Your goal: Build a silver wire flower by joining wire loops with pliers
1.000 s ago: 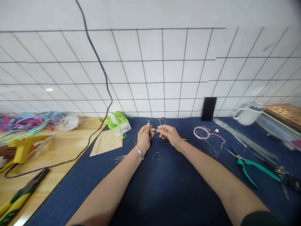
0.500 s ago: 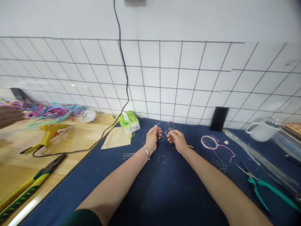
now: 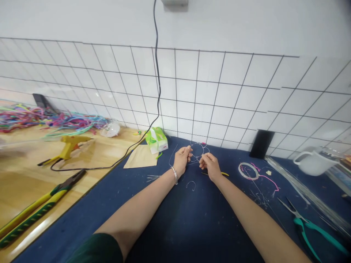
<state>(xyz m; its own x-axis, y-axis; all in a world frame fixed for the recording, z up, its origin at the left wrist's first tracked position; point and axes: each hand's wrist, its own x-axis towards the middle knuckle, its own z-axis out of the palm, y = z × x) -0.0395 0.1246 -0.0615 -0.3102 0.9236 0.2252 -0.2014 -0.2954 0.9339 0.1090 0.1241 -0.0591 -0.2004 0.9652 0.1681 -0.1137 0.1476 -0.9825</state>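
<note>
A thin silvery wire shape of joined loops (image 3: 197, 143), with a small pink bit at its top, is held up between my two hands. My left hand (image 3: 182, 160) pinches its left side, and a bracelet circles that wrist. On the lower right of the loops, the fingers of my right hand (image 3: 210, 164) are closed. Partly hidden under the right hand lies a tool with a yellow handle (image 3: 225, 174). A short curved wire (image 3: 191, 186) rests on the dark blue mat (image 3: 175, 226) below the hands, and several straight wires (image 3: 153, 178) lie left of the left wrist.
Right: a white ring dish (image 3: 248, 171), wire scraps, teal-handled pliers (image 3: 301, 221), a wire bundle (image 3: 301, 179) and a white mug (image 3: 315, 162). Left: a tissue pack (image 3: 157, 140), a beige pouch (image 3: 141, 157), a yellow glue gun (image 3: 68, 147), large pliers (image 3: 41, 208) and pipe cleaners (image 3: 60, 122).
The whole view has shifted and tilted slightly. Another person's hand at the left edge has gone out of view. Both my hands still hold the wire loops, which show more openly now.
</note>
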